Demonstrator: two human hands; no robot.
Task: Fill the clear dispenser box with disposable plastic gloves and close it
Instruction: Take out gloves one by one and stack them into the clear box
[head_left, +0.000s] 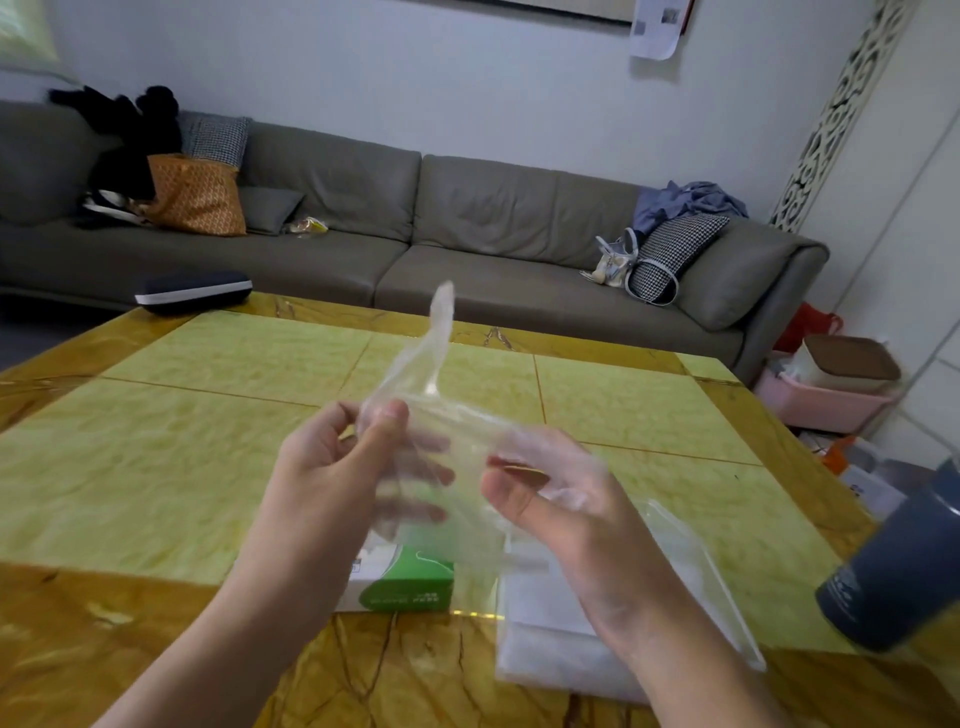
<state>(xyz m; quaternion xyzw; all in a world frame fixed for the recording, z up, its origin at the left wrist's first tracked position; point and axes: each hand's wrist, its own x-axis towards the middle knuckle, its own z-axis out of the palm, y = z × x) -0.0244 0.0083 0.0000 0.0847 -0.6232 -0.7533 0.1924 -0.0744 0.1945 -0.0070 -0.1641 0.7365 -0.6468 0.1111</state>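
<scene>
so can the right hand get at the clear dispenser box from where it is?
Probably yes. The right hand hangs just above the clear dispenser box, with nothing between them. But both it and the left hand hold the plastic glove, so it isn't free.

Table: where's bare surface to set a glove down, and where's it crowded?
Free: the far tabletop, from the dark case across to the right edge, and the near-left corner. Crowded: beneath both hands, where the green-and-white box, the clear dispenser box and the dark cup stand.
</scene>
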